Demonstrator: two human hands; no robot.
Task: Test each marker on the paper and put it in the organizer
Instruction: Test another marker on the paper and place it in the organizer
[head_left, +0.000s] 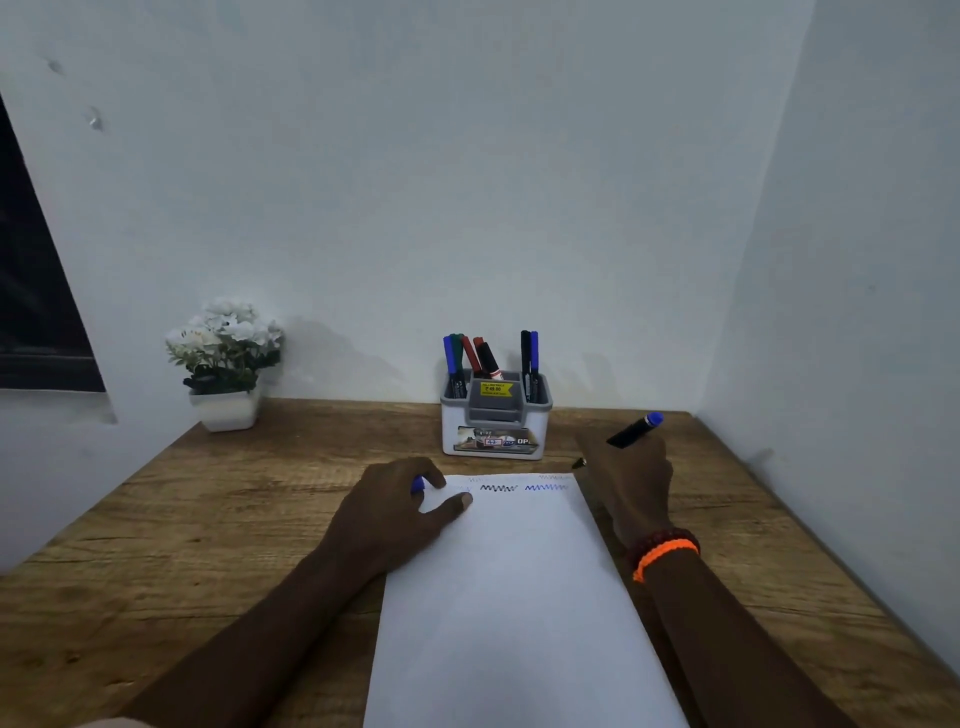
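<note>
The right hand (636, 478) is gripping a light, rigid blue marker (635, 430) mid-barrel beside the paper (519, 597), while the left hand (395, 512) is pinching its blue cap (418, 485), near the organizer (496, 423).

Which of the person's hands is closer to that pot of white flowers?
Left. The left hand rests on the paper's top left corner, nearer the flower pot. The right hand, holding a marker, is beyond the paper's right edge.
</note>
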